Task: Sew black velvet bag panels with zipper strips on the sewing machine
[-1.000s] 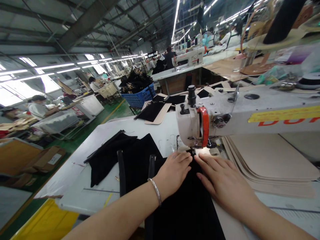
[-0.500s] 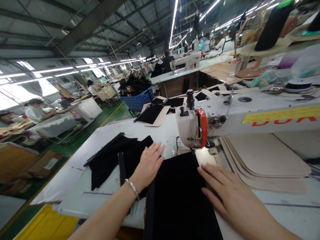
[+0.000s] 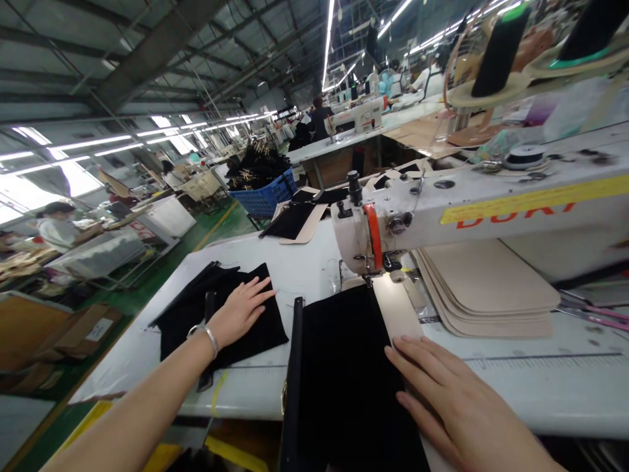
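My left hand [image 3: 240,313], fingers spread, rests on loose black fabric pieces [image 3: 184,321] left of the sewing machine. My right hand [image 3: 437,387] lies flat, its fingertips at the right edge of a black panel [image 3: 344,373] and on the beige strip [image 3: 396,305] beside it. The panel's far edge reaches the needle area of the machine head [image 3: 354,239]. A dark zipper band [image 3: 295,367] runs down the panel's left side, and its near end leaves the view at the bottom.
Stacked beige pieces [image 3: 496,282] lie under the machine arm, with pink-handled scissors [image 3: 597,311] to their right. Black and beige pieces [image 3: 295,219] lie behind the machine head. A blue crate [image 3: 265,193] stands beyond the table. Other people work in the background.
My left hand has moved left, off the black panel's left edge and onto the loose black fabric. My right hand stays beside the panel. The view has shifted slightly.
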`<state>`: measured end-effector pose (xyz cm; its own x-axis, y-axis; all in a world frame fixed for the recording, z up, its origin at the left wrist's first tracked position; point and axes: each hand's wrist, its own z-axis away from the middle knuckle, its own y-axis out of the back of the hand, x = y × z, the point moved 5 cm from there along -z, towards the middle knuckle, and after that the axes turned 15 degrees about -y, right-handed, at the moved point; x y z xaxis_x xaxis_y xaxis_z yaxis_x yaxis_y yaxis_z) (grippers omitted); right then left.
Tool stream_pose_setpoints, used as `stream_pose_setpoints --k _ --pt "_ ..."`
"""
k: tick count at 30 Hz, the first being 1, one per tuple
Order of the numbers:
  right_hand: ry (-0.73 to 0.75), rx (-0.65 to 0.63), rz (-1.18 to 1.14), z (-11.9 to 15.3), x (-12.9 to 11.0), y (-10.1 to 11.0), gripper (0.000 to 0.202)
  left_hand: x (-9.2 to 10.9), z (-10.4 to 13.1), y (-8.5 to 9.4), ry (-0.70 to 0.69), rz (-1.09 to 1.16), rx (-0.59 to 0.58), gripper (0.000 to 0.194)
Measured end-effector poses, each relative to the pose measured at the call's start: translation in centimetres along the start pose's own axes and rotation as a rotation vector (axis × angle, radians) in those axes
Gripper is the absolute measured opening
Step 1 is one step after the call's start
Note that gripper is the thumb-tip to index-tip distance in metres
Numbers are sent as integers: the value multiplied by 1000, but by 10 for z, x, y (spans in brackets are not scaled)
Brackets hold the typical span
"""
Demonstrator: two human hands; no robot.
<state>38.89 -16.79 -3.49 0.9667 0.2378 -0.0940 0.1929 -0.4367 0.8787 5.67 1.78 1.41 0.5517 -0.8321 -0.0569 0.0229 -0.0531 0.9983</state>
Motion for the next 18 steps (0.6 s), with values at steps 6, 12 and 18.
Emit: stream_pose_setpoints --k 6,12,18 --pt "116 69 -36 32 -17 36 42 206 -14 10 -490 110 125 49" --pt "114 -18 -99 51 -19 48 41 272 -10 -13 -570 12 205 34" --pt "198 1 10 70 -21 38 55 260 -6 -1 -509 124 182 33"
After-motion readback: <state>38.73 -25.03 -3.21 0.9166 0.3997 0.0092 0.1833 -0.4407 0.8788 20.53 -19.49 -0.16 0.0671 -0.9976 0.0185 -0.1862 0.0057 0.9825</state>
